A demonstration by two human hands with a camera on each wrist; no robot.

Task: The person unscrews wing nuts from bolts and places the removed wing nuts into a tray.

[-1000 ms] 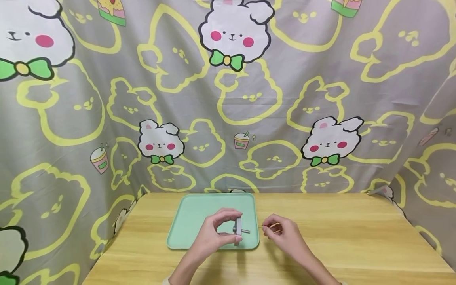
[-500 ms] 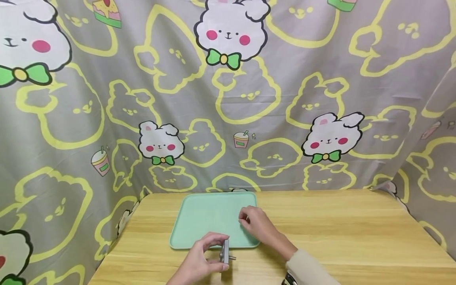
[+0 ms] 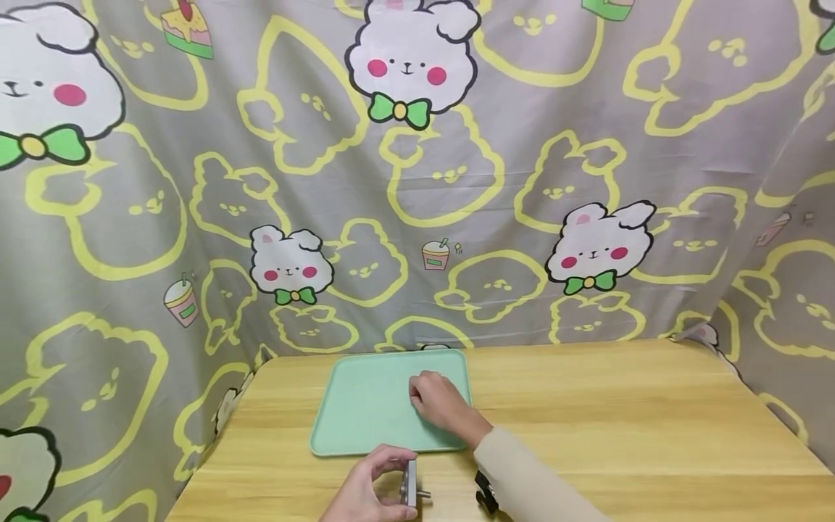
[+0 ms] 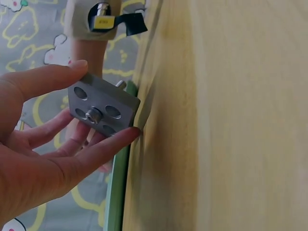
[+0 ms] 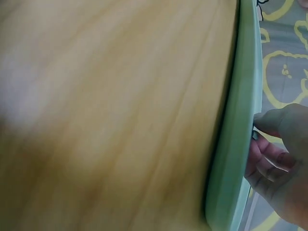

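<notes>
My left hand [image 3: 368, 487] holds a grey metal plate [image 3: 411, 483] by two opposite edges, in front of the tray. In the left wrist view the plate [image 4: 102, 103] shows several round holes, and a bolt [image 4: 94, 114] has its head at the plate's middle. The bolt's shank sticks out on the far side. Over the right part of a mint-green tray [image 3: 352, 406] is my right hand [image 3: 438, 399], its fingers curled. Between its thumb and fingers the right wrist view shows a small dark piece [image 5: 255, 135], too small to identify and partly hidden behind the tray's rim.
The tray lies on a wooden table [image 3: 620, 420], toward the back and left of centre. A patterned grey curtain [image 3: 457, 217] hangs behind the table and along both sides. A dark strap device [image 3: 485, 493] sits on the right sleeve.
My right hand has gone from beside the tray's right edge leftward to over the tray. The left hand, with the plate and bolt, has come down and nearer, away from the tray.
</notes>
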